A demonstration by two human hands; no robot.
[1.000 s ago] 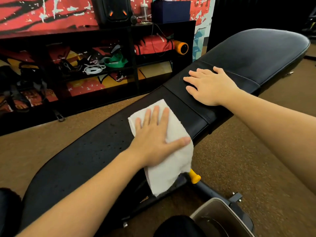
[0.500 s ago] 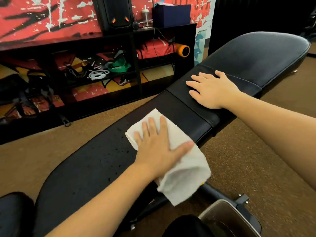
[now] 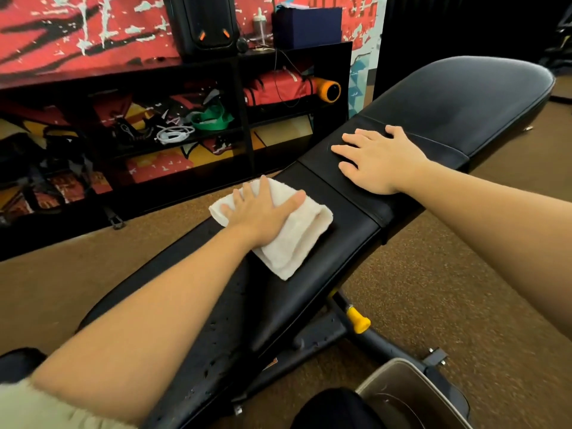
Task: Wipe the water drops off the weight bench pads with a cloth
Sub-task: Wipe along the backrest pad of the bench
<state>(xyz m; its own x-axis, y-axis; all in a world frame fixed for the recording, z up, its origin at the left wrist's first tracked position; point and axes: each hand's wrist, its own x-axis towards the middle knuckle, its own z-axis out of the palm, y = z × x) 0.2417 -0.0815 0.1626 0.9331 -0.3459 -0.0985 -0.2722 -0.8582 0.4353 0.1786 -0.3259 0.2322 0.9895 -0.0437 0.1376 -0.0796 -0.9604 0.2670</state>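
A black weight bench runs from lower left to upper right. Its long back pad carries water drops along the near left part. The seat pad lies beyond a seam, at the upper right. A folded white cloth lies on the back pad close to the seam. My left hand presses flat on the cloth's far left part, fingers spread. My right hand rests flat on the near end of the seat pad, holding nothing.
A black shelf unit with straps, bands and a red roll stands against the painted wall at left. Brown carpet surrounds the bench. A yellow adjustment knob sticks out of the frame below the pad. A bin sits at the bottom right.
My left hand has slid the cloth up and across the back pad toward its far left edge near the seam. The cloth no longer hangs over the near edge. My right hand stayed put.
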